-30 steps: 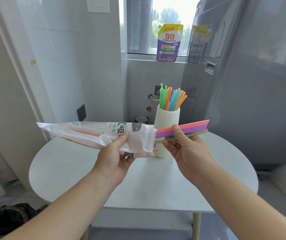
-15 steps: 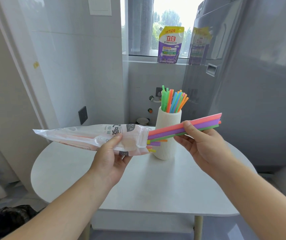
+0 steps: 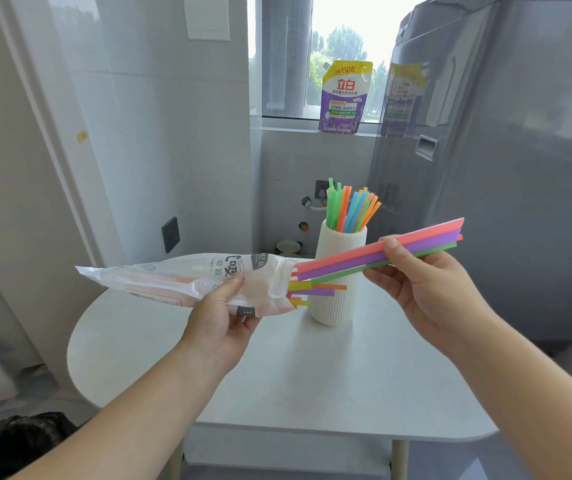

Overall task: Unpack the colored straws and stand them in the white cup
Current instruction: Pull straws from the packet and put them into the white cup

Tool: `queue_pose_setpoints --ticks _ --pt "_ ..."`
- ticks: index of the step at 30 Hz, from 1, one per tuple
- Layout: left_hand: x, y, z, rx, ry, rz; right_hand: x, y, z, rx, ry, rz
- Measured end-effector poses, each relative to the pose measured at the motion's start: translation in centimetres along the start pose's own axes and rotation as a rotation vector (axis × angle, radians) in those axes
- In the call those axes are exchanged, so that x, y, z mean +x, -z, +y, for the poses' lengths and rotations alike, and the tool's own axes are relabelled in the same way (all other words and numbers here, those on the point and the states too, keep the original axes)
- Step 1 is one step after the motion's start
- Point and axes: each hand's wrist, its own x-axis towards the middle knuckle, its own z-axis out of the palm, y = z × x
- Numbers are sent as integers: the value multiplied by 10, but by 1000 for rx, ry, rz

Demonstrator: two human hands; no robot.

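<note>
Pinching a few straws (image 3: 347,263) past mid-length, right hand (image 3: 426,292) has its thumb clamped on top. Left hand (image 3: 220,320) grips the bag (image 3: 173,277) beside it, with the white cup (image 3: 333,306) just behind both. Straws look light, slick and easily squashed, so I'd grip gently near the middle.

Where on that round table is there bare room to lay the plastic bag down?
The white table is bare in front of the white cup to the near edge, and on its left side below the straw bag. Crowded at the cup: the bag's mouth and the colored straws pinched by the right hand cross before it.
</note>
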Motion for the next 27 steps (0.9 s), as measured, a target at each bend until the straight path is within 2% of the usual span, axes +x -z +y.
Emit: queue_pose_setpoints --ticks 7,22,27 --pt "3 0 2 -36 -9 45 1 10 -13 -64 99 -14" --pt "6 4 8 -44 -33 86 6 40 -49 -153 168 3" --pt "6 5 7 -27 -25 103 9 48 -59 -119 241 74"
